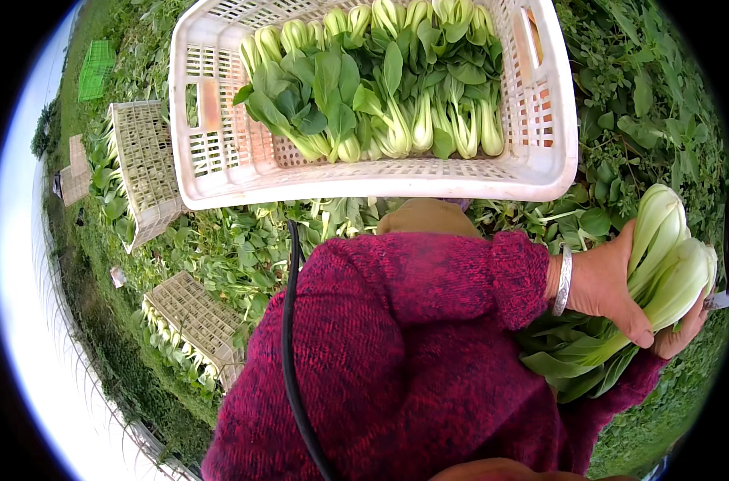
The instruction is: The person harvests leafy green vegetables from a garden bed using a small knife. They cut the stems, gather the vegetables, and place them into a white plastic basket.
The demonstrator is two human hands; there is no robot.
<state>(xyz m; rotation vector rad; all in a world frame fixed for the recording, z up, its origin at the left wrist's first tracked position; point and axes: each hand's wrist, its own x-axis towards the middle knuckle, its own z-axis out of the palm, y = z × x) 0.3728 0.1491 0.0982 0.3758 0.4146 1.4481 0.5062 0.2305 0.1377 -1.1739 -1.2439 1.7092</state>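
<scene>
Two heads of bok choy (pixel 671 264) are gripped by my left hand (pixel 599 282), which reaches across to the far right and wears a silver bracelet. Their pale bases point up and their leaves hang down to the left. My right hand (pixel 680 337) sits under and behind the bases, partly hidden by them. From its fingers juts a short metal knife blade (pixel 720 300); the handle is hidden. Ahead of me a white plastic crate (pixel 364 189) holds bok choy laid in two rows, bases outward against the walls and leaves meeting in the middle.
Two more plastic crates with bok choy, one tipped at the left (pixel 148 159) and one lower down (pixel 193 312), stand among low plants. Farther off is a green crate (pixel 95 70). Cut leaves (pixel 340 217) litter the ground. A black cable (pixel 292 361) hangs over my sweater.
</scene>
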